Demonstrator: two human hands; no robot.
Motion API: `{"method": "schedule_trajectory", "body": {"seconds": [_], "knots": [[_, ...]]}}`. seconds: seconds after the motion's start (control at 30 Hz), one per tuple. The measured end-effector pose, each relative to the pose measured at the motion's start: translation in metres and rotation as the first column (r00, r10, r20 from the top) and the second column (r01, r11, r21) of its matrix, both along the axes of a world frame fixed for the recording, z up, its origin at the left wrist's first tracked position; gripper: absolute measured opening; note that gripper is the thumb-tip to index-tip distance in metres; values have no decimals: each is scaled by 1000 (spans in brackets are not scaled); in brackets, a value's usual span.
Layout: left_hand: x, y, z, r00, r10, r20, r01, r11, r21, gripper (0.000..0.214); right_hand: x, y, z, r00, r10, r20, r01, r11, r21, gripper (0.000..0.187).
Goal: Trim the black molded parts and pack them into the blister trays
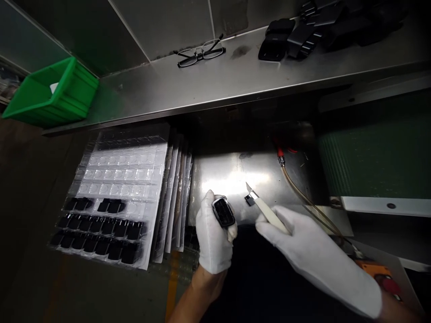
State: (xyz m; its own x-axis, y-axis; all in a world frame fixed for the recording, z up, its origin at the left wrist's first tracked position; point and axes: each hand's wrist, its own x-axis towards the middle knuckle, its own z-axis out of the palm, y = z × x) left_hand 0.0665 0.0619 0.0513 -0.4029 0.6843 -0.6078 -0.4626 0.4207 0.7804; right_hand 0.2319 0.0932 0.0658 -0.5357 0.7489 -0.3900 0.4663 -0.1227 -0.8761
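Note:
My left hand [213, 237], in a white glove, is closed around a small black part with a shiny rounded rim [223, 212], its hollow side facing up. In my gloved right hand [286, 229] is a craft knife [269, 213] with a pale handle, its pointed blade tilted up and to the left. Just beside the blade, a small black piece [249, 200] lies on the metal worktop [215, 172]. Both hands are above the worktop's near edge, a short gap apart.
Stacked clear plastic trays [117, 179] at left hold rows of black parts. A metal shelf [151, 94] carries a green bin [57, 96], eyeglasses [201, 54] and black parts [278, 40]. At right are a hose [299, 190], a green belt [377, 148] and an orange control box [377, 271].

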Motion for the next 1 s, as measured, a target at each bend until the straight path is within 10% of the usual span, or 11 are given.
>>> {"method": "schedule_trajectory", "body": {"seconds": [0.27,1.0], "knots": [[4,-4,2,993,-83,82,82,997,13,57,-14,5,1,998,63,-13,-56,950,308,20],[12,0,7,989,-78,122,91,991,-102,48,-20,9,-2,992,124,17,-124,969,215,15]]}}
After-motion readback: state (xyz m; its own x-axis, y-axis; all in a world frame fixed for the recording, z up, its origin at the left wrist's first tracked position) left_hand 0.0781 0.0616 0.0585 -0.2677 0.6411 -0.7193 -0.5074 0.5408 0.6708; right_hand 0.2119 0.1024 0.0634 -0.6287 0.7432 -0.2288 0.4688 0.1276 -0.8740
